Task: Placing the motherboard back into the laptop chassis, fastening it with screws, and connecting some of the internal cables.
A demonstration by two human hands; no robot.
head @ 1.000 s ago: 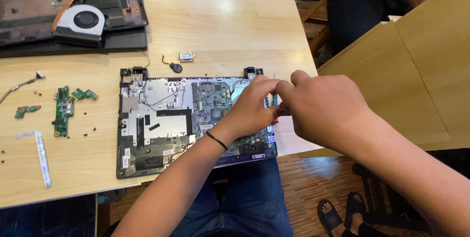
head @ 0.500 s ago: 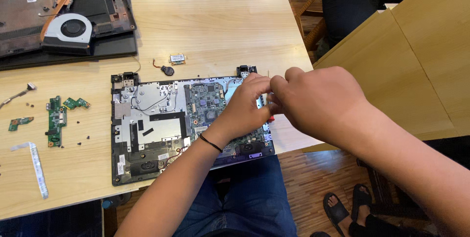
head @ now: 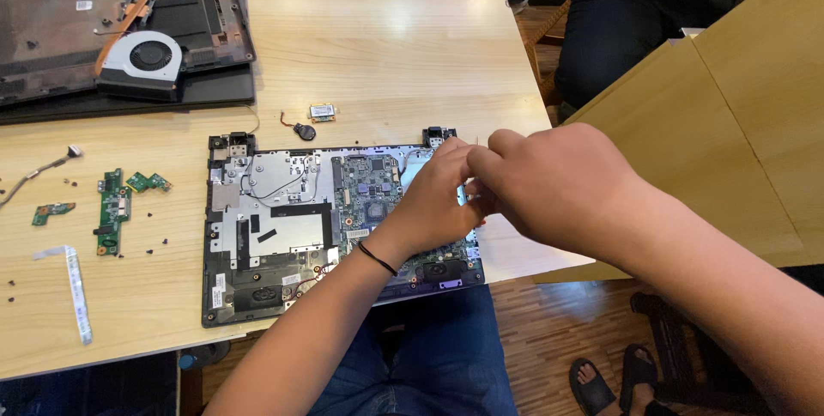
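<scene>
Hands meeting at right edge of opened laptop chassis (head: 283,236) on counter (head: 403,55): left hand (head: 433,201) and right hand (head: 558,184) pinched narrow (contents hidden); best steady, gentle near circuit board (head: 373,197).

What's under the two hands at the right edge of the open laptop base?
Left hand and right hand meet over the open grey laptop base, beside its green circuit board. What the fingertips pinch is covered.

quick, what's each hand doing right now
Left hand: fingers bent, resting on the open laptop base near its right edge; grip hidden.
Right hand: fingers curled beside the left; cannot tell what it holds.
</scene>
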